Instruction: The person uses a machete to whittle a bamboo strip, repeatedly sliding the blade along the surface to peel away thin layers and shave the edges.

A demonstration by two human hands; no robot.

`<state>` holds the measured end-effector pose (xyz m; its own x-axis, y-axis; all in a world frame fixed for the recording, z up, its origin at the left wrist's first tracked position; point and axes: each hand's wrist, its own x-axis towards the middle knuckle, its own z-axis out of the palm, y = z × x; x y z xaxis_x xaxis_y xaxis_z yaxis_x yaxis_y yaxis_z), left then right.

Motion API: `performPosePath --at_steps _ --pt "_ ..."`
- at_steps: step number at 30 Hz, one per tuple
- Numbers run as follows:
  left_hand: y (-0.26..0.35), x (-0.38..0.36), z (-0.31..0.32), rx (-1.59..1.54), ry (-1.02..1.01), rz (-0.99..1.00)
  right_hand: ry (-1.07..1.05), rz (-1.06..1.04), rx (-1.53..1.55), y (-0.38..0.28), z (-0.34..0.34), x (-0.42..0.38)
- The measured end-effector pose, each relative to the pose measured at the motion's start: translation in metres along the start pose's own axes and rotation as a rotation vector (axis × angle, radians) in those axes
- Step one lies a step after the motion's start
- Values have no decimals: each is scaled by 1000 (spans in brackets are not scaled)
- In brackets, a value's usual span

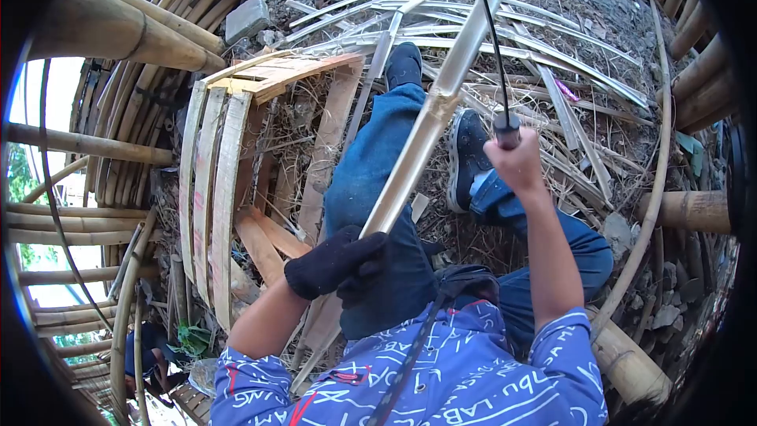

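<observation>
My left hand [335,262], in a black knitted glove, is wrapped round the lower end of a long split bamboo strip [432,114]. The strip slants up and to the right across my left leg, pale inside with a node near its middle. My bare right hand [517,164] is closed on the dark handle of a long, thin-bladed knife [500,71]. Its narrow, slightly curved blade points away from me, seen nearly edge-on, and passes in front of the bamboo strip near the top of the view.
A wooden slatted crate [213,189] stands to my left. Split bamboo strips [544,51] lie crisscrossed on the ground beyond my feet, with shavings around them. Thick bamboo poles [102,24] line the left; others edge the right. A grey block [247,19] sits behind the crate.
</observation>
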<state>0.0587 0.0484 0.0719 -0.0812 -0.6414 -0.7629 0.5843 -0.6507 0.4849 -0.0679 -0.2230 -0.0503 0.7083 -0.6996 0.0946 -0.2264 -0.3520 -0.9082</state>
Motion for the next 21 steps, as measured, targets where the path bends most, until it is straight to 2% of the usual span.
performPosePath --at_steps 2,4,6,8,9,10,12,14,16,18,19,21 --pt "2 2 3 46 -2 -6 4 45 181 -19 5 -22" --pt "3 5 9 172 70 -13 -113 111 395 -44 8 -39" --pt "-3 10 8 194 97 14 -209 108 466 -55 12 -56" --pt "-5 9 13 217 133 46 -299 198 629 -66 16 -69" --pt "-5 8 20 303 210 63 -297 194 629 -72 20 -74" --pt "-4 8 25 389 286 79 -267 223 606 -77 24 -79" --pt "-4 7 16 375 247 37 -228 251 578 -86 31 -83" --pt "-6 9 14 365 205 0 -95 249 629 -89 40 -83" --pt "-10 7 17 416 212 77 -156 310 685 -95 41 -83" --pt "-3 0 28 465 218 60 -84 430 932 -103 42 -85" --pt "0 -2 32 514 215 40 -88 428 933 -103 42 -85" --pt "-5 -5 31 554 171 67 54 334 873 -97 38 -82"
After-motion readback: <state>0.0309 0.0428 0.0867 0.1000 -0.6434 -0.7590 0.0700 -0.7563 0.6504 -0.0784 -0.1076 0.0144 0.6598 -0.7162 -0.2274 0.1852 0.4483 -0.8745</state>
